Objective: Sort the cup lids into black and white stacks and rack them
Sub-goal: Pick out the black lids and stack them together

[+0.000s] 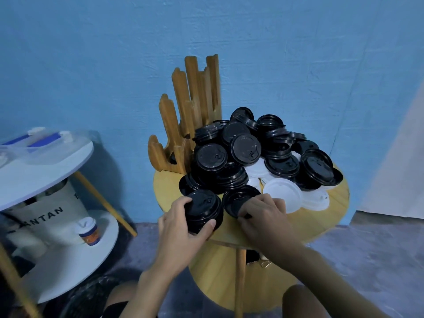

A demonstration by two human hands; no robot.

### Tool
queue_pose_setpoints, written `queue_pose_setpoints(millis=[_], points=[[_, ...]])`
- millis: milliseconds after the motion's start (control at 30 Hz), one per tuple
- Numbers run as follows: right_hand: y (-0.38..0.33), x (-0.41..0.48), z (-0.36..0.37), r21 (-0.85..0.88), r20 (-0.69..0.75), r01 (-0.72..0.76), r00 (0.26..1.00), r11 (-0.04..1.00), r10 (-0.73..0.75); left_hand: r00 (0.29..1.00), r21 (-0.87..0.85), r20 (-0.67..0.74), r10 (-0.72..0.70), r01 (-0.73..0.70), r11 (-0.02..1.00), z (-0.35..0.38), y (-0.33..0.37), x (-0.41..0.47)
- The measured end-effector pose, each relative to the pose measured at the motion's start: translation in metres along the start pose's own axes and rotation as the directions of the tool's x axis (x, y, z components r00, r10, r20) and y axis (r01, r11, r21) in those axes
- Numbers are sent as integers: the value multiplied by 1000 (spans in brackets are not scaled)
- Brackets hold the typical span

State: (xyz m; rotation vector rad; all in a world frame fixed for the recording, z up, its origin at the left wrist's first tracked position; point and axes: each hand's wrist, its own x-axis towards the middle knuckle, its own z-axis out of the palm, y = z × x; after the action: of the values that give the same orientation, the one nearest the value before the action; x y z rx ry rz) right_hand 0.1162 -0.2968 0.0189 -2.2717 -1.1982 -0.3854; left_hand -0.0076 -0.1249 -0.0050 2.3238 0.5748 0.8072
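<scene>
A heap of black cup lids (243,148) covers the round wooden table (332,200), with a few white lids (283,193) showing at its front right. My left hand (181,228) grips a short stack of black lids (203,210) at the table's near edge. Just to the right, my right hand (263,214) pinches the near rim of a single black lid (238,198) lying flat on the table. A wooden lid rack (183,115) with tall slotted uprights stands at the back left of the table, holding no lids that I can see.
A white two-tier round table (46,161) stands to the left, with a clear plastic box on top and a paper cup (88,230) on its lower shelf. A blue wall is close behind. A lower wooden shelf sits under the lid table.
</scene>
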Motion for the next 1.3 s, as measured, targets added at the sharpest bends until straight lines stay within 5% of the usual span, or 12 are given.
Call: queue_pose_setpoints(millis=[167, 300, 467, 667, 900, 1300], points=[[-6, -4, -16, 259, -27, -63, 997, 964, 72, 998, -74, 24, -52, 53, 996, 5, -5, -2], [-10, -1, -22, 556, -81, -137, 973, 820, 218, 998, -66, 24, -54, 55, 996, 7, -4, -2], [-4, 7, -18, 687, -127, -238, 890, 686, 437, 997, -86, 39, -68, 71, 994, 8, -6, -3], [7, 0, -11, 388, -70, -303, 932, 870, 356, 998, -100, 19, -61, 63, 993, 9, -6, -2], [4, -13, -8, -54, 150, -125, 980, 991, 132, 998, -108, 13, -59, 60, 992, 8, -1, -1], [-1, -16, -6, -40, 97, -122, 987, 992, 125, 992, -241, 50, -119, 128, 962, 7, -1, -4]])
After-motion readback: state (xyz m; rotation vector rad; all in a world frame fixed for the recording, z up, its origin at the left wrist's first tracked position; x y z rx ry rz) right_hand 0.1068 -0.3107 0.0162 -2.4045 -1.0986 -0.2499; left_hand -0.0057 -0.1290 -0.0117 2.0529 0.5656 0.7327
